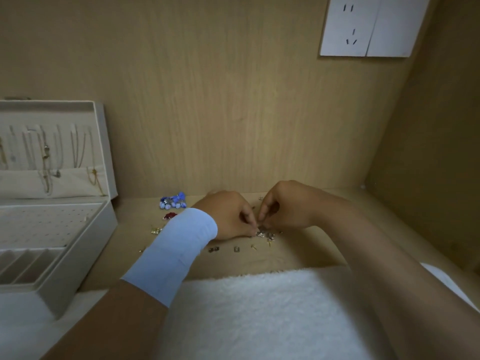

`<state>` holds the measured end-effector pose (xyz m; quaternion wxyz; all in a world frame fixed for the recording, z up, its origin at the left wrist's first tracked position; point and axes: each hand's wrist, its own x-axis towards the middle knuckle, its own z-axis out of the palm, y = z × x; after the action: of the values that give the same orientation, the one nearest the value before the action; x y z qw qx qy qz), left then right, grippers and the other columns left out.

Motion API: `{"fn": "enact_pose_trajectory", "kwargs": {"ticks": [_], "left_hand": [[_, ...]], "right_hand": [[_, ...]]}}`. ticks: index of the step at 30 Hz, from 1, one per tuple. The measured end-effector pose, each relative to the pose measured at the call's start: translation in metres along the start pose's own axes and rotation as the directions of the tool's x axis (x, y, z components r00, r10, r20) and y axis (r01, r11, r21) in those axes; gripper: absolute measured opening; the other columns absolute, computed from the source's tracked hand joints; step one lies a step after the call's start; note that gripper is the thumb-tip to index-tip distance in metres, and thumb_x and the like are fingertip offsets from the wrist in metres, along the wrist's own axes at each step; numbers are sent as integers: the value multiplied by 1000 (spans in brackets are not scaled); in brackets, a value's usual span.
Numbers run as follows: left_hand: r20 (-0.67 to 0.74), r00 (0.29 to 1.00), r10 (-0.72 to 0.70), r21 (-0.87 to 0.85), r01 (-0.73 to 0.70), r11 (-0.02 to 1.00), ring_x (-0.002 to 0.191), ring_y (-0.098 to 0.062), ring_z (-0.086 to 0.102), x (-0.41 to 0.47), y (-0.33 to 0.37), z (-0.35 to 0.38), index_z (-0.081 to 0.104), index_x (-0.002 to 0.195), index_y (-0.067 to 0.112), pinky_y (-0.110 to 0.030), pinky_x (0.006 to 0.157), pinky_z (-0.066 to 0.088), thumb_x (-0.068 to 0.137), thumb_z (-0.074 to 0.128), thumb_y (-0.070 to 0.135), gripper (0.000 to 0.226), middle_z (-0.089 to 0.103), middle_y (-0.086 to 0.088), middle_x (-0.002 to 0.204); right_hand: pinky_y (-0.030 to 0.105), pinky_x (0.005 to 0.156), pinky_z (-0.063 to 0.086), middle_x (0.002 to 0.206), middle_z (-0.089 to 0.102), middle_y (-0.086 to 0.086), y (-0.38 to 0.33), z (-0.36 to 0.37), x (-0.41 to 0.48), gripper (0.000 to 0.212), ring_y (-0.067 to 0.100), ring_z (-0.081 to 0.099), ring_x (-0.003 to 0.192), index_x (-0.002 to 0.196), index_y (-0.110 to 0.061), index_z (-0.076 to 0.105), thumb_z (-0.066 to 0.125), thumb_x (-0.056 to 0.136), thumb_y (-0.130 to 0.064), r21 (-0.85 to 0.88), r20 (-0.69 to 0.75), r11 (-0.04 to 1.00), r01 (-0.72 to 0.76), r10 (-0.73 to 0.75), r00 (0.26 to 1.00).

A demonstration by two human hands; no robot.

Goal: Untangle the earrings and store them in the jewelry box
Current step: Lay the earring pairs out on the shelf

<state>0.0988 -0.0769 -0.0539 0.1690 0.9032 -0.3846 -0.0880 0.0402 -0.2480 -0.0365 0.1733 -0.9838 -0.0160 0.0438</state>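
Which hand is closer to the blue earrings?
Left. The left hand sits just right of the blue earrings, not touching them. The right hand is farther right, beyond the left one. Both pinch the silver tangle.

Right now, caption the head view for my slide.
Left hand and right hand pinch tangled earrings on a wooden shelf; open jewelry box at left.
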Motion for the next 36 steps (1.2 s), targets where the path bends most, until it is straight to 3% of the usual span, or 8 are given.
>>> {"fn": "enact_pose_trajectory", "kwargs": {"ticks": [11,16,21,24,29,32,36], "left_hand": [[11,1000,27,-54,-26,998,78,1,61,1,-4,0,78,83,32,-16,72,44,78,76,33,5,69,21,77],[-33,999,12,-261,-20,965,77,-2,67,0,-6,-6,72,85,29,-27,82,56,73,83,27,17,73,12,83],[-129,991,17,-423,-71,904,78,-10,70,0,-7,-4,72,85,25,-36,87,58,69,88,22,23,75,5,83],[-146,988,40,-450,-102,887,80,-19,70,-1,-10,-3,73,85,23,-40,86,58,70,88,23,21,76,4,85],[-162,985,50,-510,-128,851,67,-2,60,-3,-13,-6,74,80,20,-25,74,52,71,87,20,16,71,5,75],[-157,986,54,-487,-124,865,63,4,58,-3,-17,-9,74,77,23,-17,69,49,73,86,22,12,69,11,71],[-126,992,20,-491,-80,868,74,-2,66,-4,-24,-17,75,80,24,-22,80,53,76,83,27,9,73,9,76]], "right_hand": [[29,79,58,78,74,-16,-10,5,-2,6,1,67,79,84,-32,80,81,78,-31,-42,54,999,26,-24,998],[21,69,52,77,74,-8,-3,-1,-2,5,3,67,70,82,-27,77,74,86,-25,140,17,990,34,-37,999],[10,53,40,67,67,-7,-1,-6,-4,8,-5,53,50,87,-14,78,74,90,-21,346,-27,938,0,10,1000],[11,49,40,72,70,-1,0,-8,-7,11,-3,50,48,85,-13,78,72,92,-19,424,5,905,-16,15,1000],[17,50,37,77,74,-4,3,-9,-9,13,4,49,54,86,-17,78,72,91,-27,504,59,861,-63,39,997],[13,58,42,71,71,-9,2,-11,-9,13,1,54,60,78,-22,77,75,89,-29,443,37,896,-39,25,999],[15,72,42,69,70,-16,-4,-13,-9,12,-10,60,64,75,-28,76,78,85,-35,231,24,972,-44,40,999]]}}
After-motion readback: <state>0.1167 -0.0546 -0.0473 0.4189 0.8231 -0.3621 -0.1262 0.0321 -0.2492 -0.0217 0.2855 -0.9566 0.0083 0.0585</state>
